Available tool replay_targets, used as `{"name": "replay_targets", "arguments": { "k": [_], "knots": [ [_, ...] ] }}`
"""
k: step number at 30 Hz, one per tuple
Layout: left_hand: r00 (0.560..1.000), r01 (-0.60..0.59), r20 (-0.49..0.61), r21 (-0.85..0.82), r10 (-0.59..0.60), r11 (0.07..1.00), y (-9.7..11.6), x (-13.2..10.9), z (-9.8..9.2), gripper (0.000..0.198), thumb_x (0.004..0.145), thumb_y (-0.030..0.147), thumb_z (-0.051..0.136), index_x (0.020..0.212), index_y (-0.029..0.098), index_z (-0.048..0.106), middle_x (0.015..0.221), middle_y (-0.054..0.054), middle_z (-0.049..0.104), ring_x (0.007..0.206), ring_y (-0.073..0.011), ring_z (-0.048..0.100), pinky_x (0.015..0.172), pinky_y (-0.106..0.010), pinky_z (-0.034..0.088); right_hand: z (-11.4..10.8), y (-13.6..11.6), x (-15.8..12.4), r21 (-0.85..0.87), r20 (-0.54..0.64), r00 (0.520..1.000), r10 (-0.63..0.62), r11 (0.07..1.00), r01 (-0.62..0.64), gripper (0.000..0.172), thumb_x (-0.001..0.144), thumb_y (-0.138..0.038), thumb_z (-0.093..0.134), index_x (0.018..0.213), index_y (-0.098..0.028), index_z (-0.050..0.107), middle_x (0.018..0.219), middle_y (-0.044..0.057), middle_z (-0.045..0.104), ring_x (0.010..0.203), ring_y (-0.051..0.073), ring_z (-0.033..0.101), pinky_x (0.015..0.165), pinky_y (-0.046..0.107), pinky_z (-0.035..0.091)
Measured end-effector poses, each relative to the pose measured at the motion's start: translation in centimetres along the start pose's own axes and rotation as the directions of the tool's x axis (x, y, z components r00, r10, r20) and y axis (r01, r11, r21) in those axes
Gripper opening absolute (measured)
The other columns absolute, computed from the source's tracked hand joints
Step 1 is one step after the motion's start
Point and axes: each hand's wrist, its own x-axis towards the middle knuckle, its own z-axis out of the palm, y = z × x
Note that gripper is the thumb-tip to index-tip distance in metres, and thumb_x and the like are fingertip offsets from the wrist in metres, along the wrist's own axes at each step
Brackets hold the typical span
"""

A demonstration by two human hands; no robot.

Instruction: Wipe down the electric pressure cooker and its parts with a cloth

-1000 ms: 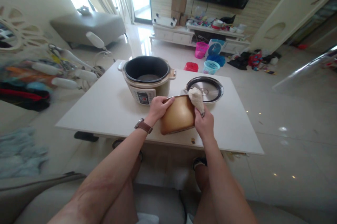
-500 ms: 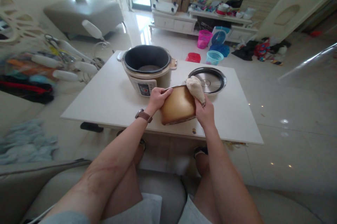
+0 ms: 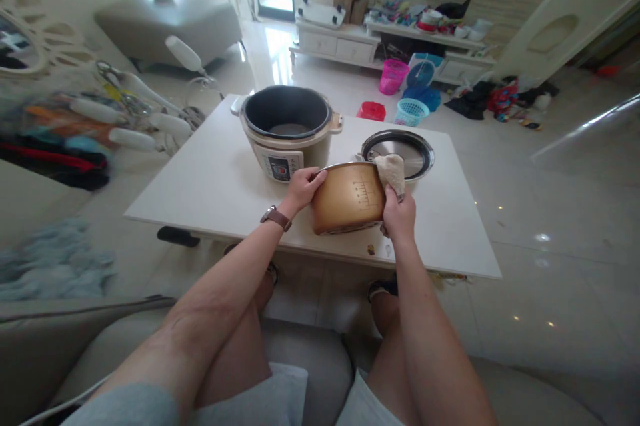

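Observation:
A gold inner pot with dark measuring marks on its side is held tilted above the table's near edge. My left hand is closed on its rim at the left, thumb on the outside. At the pot's right side my right hand is closed on a beige cloth, which lies against the rim there. Behind the pot stands the cooker body, lidless, its dark inside showing and a control panel on its front. A round lid with a metal inner face lies to the right. The pot's inside is hidden.
The white table carries all of these. Beyond it on the floor are a pink basket, a teal basket and a red container. A lamp with several white shades stands at the left.
The pot has turned, so its measuring marks now show. My right hand and the cloth have moved slightly right, and the cloth now hangs over the rim. My left hand still grips the rim.

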Motion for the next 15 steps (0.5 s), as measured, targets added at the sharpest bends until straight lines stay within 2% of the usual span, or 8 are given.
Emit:
{"name": "replay_targets", "arguments": {
  "k": [5, 9, 12, 13, 15],
  "knots": [
    [0.999, -0.030, 0.013, 0.001, 0.030, 1.000, 1.8, 0.6, 0.0, 0.056, 0.096, 0.060, 0.051, 0.060, 0.022, 0.034, 0.061, 0.003, 0.031, 0.061, -0.0122, 0.030, 0.061, -0.032, 0.021, 0.0, 0.0, 0.0, -0.014, 0.019, 1.000, -0.018, 1.000, 0.018, 0.047, 0.094, -0.053, 0.059, 0.118, -0.017, 0.077, 0.114, 0.015, 0.080, 0.109, 0.033, 0.073, 0.101, 0.046, 0.053],
    [0.999, -0.023, 0.025, 0.016, 0.023, 1.000, 2.4, 0.7, 0.7, 0.060, 0.098, 0.063, 0.047, 0.058, 0.022, 0.031, 0.061, 0.003, 0.028, 0.060, -0.0118, 0.028, 0.060, -0.033, 0.018, 0.0, 0.1, -0.1, -0.052, 0.027, 0.998, -0.054, 0.997, 0.056, 0.045, 0.095, -0.051, 0.058, 0.121, -0.019, 0.077, 0.115, 0.015, 0.081, 0.110, 0.034, 0.073, 0.102, 0.049, 0.054],
    [1.000, -0.016, 0.020, 0.028, 0.015, 0.999, 2.4, 0.8, 0.9, 0.061, 0.098, 0.064, 0.047, 0.057, 0.021, 0.034, 0.060, 0.002, 0.031, 0.060, -0.0119, 0.030, 0.060, -0.033, 0.019, 0.0, -0.6, -0.7, -0.111, 0.079, 0.975, -0.210, 0.970, 0.218, 0.047, 0.096, -0.043, 0.058, 0.135, -0.021, 0.072, 0.134, 0.014, 0.076, 0.126, 0.034, 0.069, 0.109, 0.051, 0.053],
    [1.000, -0.009, 0.016, 0.028, 0.008, 1.000, 2.3, 0.8, 0.9, 0.061, 0.098, 0.064, 0.047, 0.056, 0.021, 0.037, 0.059, 0.002, 0.033, 0.060, -0.0120, 0.031, 0.060, -0.032, 0.020, 0.0, -1.0, -1.1, -0.148, 0.119, 0.949, -0.290, 0.940, 0.306, 0.049, 0.096, -0.040, 0.058, 0.140, -0.022, 0.070, 0.143, 0.013, 0.072, 0.134, 0.034, 0.065, 0.114, 0.052, 0.050],
    [1.000, 0.000, 0.021, 0.020, -0.001, 1.000, 2.2, 0.8, 1.0, 0.058, 0.097, 0.062, 0.048, 0.057, 0.020, 0.044, 0.059, 0.002, 0.036, 0.061, -0.0127, 0.034, 0.060, -0.032, 0.021, 0.0, -2.2, -1.8, -0.223, 0.250, 0.864, -0.437, 0.843, 0.490, 0.053, 0.095, -0.033, 0.059, 0.147, -0.027, 0.066, 0.156, 0.009, 0.063, 0.148, 0.034, 0.055, 0.122, 0.055, 0.042]
  ]
}}
